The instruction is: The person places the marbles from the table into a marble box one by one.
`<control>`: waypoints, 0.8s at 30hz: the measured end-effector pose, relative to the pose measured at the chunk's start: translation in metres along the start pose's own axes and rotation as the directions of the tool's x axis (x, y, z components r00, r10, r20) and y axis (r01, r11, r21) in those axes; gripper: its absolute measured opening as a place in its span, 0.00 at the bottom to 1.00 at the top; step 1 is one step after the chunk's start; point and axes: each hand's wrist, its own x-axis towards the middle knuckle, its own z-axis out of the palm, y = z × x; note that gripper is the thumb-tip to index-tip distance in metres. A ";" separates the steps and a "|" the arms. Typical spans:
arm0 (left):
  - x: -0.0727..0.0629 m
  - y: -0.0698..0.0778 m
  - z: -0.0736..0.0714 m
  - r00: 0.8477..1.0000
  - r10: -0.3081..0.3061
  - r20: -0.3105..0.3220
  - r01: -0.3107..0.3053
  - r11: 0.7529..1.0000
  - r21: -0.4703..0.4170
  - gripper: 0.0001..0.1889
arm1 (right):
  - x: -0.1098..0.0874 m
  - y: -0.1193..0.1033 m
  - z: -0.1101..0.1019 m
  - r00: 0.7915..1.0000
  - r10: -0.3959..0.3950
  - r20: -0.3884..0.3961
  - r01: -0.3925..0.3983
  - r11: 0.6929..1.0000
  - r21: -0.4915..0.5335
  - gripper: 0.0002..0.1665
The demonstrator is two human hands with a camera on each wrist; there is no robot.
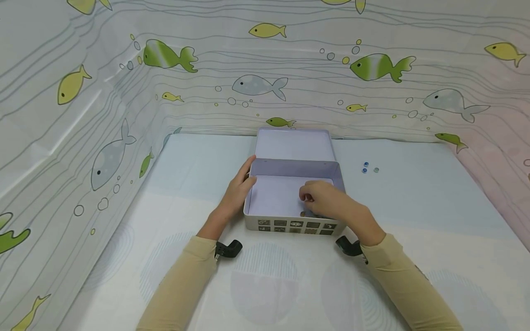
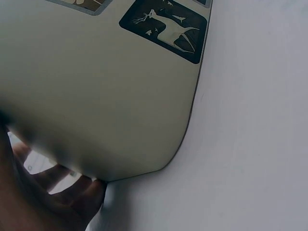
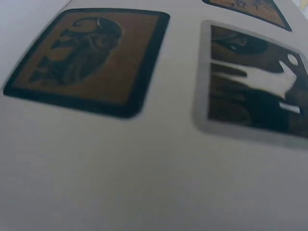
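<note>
left grip (image 1: 235,193): thumb (image 1: 250,182) spread | right grip (image 1: 325,198): fingers (image 1: 305,189) curled

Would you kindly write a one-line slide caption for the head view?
Left hand holding the open box, right hand reaching inside, three small round pieces on the table at right.

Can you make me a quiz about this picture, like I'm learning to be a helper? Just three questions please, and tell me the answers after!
1. True or false: the lid of the box is open.

2. Pick one. Which hand reaches over the inside of the box?
A) left
B) right
C) neither

3. Count: in the head view, how many small round pieces lie outside the box, to its right?

Key:
1. True.
2. B, the right hand.
3. Three: two are blue and one is paler.
</note>
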 end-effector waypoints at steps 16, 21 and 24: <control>-0.001 0.002 0.000 1.000 -0.009 -0.006 0.009 1.000 0.010 0.32 | -0.007 0.022 -0.034 0.983 -0.010 -0.185 0.011 1.000 0.007 0.10; -0.001 0.002 0.000 1.000 0.002 0.000 -0.002 1.000 -0.001 0.33 | -0.009 0.028 -0.039 0.979 0.010 -0.202 -0.005 1.000 0.023 0.11; -0.001 0.003 0.000 1.000 -0.002 -0.005 0.002 1.000 -0.011 0.32 | -0.009 0.033 -0.042 0.977 0.039 -0.211 -0.030 0.999 0.045 0.11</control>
